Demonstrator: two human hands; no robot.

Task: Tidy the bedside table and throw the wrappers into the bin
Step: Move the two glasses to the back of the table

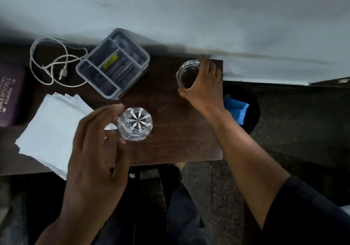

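Bedside table (pixel 170 150), frame centre, carries two glasses. Right hand (pixel 203 85) grasps the far glass (pixel 186 74) by its side, likely to reposition it. Left hand (pixel 98 140), fingers relaxed, hovers beside the cut glass (pixel 134 123). Bin (pixel 251 100) stands right of the table, within reach for wrappers.

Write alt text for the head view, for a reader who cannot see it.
Seen from above, a person's right hand grips a clear glass at the far right of a dark wooden bedside table, while the left hand hovers open beside a cut-glass tumbler. White paper napkins, a grey organiser tray and a coiled white cable lie left; a black bin stands right.
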